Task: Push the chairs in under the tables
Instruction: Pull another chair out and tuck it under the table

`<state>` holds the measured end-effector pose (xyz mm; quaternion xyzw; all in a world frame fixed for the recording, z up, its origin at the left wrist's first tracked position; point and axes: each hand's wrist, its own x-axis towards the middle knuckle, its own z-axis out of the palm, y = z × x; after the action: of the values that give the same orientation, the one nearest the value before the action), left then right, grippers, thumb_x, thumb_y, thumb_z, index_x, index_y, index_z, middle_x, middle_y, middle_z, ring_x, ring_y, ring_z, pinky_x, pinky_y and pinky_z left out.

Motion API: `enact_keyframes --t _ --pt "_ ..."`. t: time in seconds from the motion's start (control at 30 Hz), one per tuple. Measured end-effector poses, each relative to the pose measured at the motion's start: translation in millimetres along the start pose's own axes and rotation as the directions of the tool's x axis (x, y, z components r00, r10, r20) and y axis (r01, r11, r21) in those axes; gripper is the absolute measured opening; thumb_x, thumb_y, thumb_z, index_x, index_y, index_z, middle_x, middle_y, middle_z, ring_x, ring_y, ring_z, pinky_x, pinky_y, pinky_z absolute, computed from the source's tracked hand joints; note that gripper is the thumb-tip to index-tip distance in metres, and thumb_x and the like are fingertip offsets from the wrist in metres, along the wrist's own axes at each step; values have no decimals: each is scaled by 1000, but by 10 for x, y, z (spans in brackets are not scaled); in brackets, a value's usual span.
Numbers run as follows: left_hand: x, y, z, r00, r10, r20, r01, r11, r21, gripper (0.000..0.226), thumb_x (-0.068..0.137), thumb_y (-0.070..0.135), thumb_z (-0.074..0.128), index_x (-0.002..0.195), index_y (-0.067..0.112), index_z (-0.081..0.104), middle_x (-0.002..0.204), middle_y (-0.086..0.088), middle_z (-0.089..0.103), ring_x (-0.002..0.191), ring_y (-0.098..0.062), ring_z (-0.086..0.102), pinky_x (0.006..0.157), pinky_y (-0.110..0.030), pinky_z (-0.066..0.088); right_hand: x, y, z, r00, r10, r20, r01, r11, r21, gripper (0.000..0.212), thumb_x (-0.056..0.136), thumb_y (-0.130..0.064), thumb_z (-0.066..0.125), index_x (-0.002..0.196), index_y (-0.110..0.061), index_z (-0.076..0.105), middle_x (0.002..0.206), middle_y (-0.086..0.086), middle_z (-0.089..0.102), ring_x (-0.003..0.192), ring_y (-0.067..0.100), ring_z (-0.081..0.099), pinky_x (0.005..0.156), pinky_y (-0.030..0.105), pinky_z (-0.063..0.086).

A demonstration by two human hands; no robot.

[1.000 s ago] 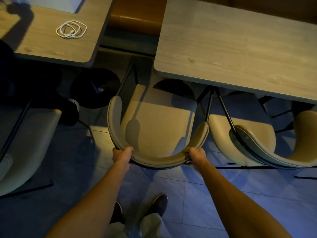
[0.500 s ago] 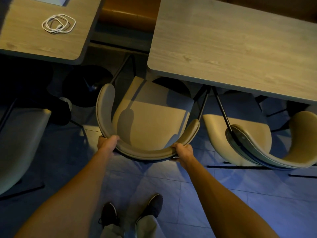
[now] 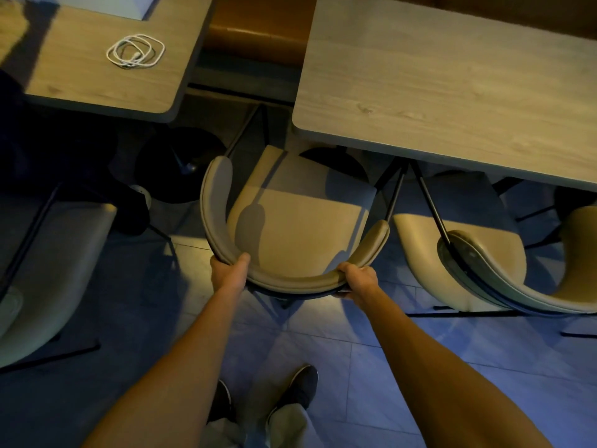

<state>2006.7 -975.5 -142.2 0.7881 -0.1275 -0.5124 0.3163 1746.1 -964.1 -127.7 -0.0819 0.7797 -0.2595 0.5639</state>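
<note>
At the bottom centre of the frame the person's shoes (image 3: 303,388) stand on the tiled floor (image 3: 339,347), squarely behind the work. Both forearms reach up the frame from there.

The left hand (image 3: 227,270) grips the curved backrest at its lower-left bend, thumb laid over the padded top edge and fingers tucked behind and out of sight. The right hand (image 3: 358,281) grips the lower-right bend in the same way, thumb on top, the rest wrapped under the dark rear shell. Both hands are closed on the chair (image 3: 297,221) — neither is slack. In my judgement the paired hold on either side of the backrest gives even steering, so the chair can travel straight rather than swing.

The beige seat lies directly above the fingers in the frame, in the middle of the picture. Its far edge sits just under the near-left corner of the right table (image 3: 452,92); most of the seat is clear of the top. The chair is angled slightly, its left arm pointing toward the gap between the two tables. I judge the push to be partly done, with further travel and a small correction to the right needed.

A second chair (image 3: 504,270) at centre right stands just beside the held one, turned askew. A third chair (image 3: 48,270) sits at the left edge.

Farthest off, the left table (image 3: 97,79) in the upper left carries a coiled white cable (image 3: 135,51) — no part of the task.
</note>
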Motion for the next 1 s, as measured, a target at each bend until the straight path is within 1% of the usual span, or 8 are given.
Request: enact_keyframes --t 0.07,0.17,0.3,0.57,0.67,0.73,0.9,1.0 --pt "-56 -96 2 999 5 33 -4 1000 -25 84 71 40 76 144 19 41 135 -9 58 116 -34 60 94 -53 56 23 42 -10 1000 -12 11 11 1000 21 19 89 -10 70 99 -3 56 101 24 69 96 41 71 63 49 61" --pt "-190 -200 -27 996 -14 92 18 999 -40 89 82 44 76 154 22 30 140 -7 54 119 -32 60 83 -46 61 59 102 -47 999 -19 26 19 1000 12 42 88 -22 75 119 -2 54 110 22 69 97 37 71 66 48 63" --pt "-292 -213 -142 991 -16 136 12 999 30 83 89 39 75 155 21 29 147 -9 49 126 -33 56 89 -48 60 30 149 -113 998 -57 30 59 996 -70 69 81 -39 80 131 -5 48 123 21 64 98 37 71 63 46 65" --pt "-611 -22 -509 985 128 114 -144 979 143 39 98 21 58 136 22 52 127 -15 60 109 -31 64 78 -42 61 -701 319 -217 988 -147 43 151 982 -112 74 89 -34 73 149 -12 34 131 11 52 111 34 64 77 44 63" --pt "-747 -3 -710 975 174 139 -196 967 161 29 98 20 55 127 21 56 109 -12 64 87 -27 66 84 -48 61 -999 455 -268 983 -186 10 186 974 -127 77 93 -30 68 156 -10 28 128 10 48 113 34 63 84 47 62" --pt "-822 -20 -855 968 192 161 -217 964 155 21 99 18 55 119 21 56 108 -11 63 86 -27 65 86 -48 60 -1227 547 -330 978 -211 5 210 970 -125 73 95 -29 66 156 -11 28 131 11 49 111 32 62 87 50 61" --pt "-1081 -53 -1175 950 219 223 -268 937 225 19 98 17 54 116 22 58 115 -12 61 101 -33 64 86 -48 60 -1778 761 -548 959 -272 -74 259 953 -157 67 96 -31 63 153 -11 33 143 18 51 115 35 63 72 42 63" --pt "-1271 -24 -1236 920 267 286 -343 902 261 21 100 18 52 120 20 58 109 -13 63 90 -29 64 82 -47 59 -2016 931 -697 946 -300 -122 286 951 -119 63 98 -30 60 152 -11 35 138 16 53 109 32 64 68 40 63"
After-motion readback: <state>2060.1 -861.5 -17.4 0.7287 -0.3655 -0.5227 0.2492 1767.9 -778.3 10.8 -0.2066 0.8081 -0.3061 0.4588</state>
